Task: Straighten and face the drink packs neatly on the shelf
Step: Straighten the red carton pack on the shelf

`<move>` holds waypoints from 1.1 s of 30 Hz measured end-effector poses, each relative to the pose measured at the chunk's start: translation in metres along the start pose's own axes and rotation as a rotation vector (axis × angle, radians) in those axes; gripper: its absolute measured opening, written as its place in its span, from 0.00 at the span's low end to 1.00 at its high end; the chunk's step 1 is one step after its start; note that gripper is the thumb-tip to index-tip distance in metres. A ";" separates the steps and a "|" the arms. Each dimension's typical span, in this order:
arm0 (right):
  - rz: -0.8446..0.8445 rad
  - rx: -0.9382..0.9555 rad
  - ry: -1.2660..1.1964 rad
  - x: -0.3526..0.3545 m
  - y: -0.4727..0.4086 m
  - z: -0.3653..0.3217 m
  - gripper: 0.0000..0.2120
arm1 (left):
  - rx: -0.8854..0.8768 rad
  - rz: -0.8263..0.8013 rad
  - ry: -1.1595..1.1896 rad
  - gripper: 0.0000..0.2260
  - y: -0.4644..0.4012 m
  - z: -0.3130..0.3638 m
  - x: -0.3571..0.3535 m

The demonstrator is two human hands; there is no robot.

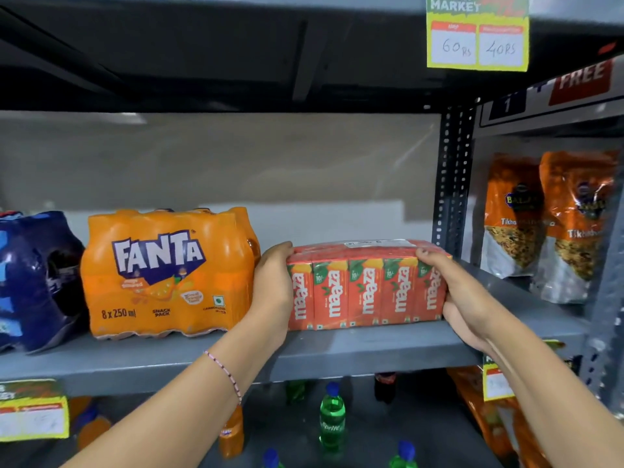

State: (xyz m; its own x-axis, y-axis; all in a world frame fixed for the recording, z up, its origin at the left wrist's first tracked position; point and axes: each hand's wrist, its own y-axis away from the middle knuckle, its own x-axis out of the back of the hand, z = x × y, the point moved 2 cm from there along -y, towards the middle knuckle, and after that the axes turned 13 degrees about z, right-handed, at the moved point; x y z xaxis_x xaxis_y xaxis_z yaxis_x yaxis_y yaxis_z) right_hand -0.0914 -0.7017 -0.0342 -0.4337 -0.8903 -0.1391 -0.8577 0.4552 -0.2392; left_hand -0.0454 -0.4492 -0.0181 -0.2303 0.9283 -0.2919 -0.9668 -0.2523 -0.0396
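A shrink-wrapped pack of red Maaza juice cartons point(366, 292) stands on the grey shelf point(337, 349), its labels facing me. My left hand point(273, 285) grips its left end and my right hand point(462, 292) grips its right end. Left of it stands an orange Fanta pack point(162, 275), front label facing out, close to my left hand. A dark blue drink pack point(37, 282) sits at the far left, turned at an angle and partly cut off by the frame edge.
A perforated steel upright point(452, 184) bounds the bay on the right, with orange snack bags point(547, 224) beyond it. Price tags point(477, 35) hang from the shelf above. Green, orange and dark bottles point(332, 420) stand on the shelf below.
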 end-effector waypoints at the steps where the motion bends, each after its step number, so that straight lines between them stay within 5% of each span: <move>1: 0.010 -0.008 -0.015 0.001 0.001 0.000 0.23 | -0.003 -0.002 0.019 0.15 0.004 -0.002 0.001; 7: 0.037 0.001 -0.084 0.000 0.005 -0.002 0.20 | 0.020 0.041 0.061 0.19 0.017 -0.009 0.001; 14: 0.090 0.033 -0.104 0.022 0.000 -0.006 0.09 | 0.022 -0.087 0.000 0.21 0.026 -0.013 -0.021; 28: 0.253 0.108 -0.018 0.049 -0.008 -0.006 0.18 | 0.052 -0.165 0.045 0.22 0.034 -0.019 -0.053; 33: 0.305 0.111 0.002 0.049 -0.008 -0.006 0.14 | 0.075 -0.150 0.077 0.20 0.034 -0.020 -0.055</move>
State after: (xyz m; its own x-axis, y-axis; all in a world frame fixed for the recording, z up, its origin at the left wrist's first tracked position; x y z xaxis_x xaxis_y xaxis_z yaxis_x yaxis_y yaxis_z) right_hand -0.1075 -0.7495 -0.0338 -0.6667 -0.7127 -0.2182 -0.6530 0.6997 -0.2901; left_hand -0.0634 -0.5139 -0.0222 -0.0765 0.9296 -0.3605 -0.9959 -0.0887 -0.0175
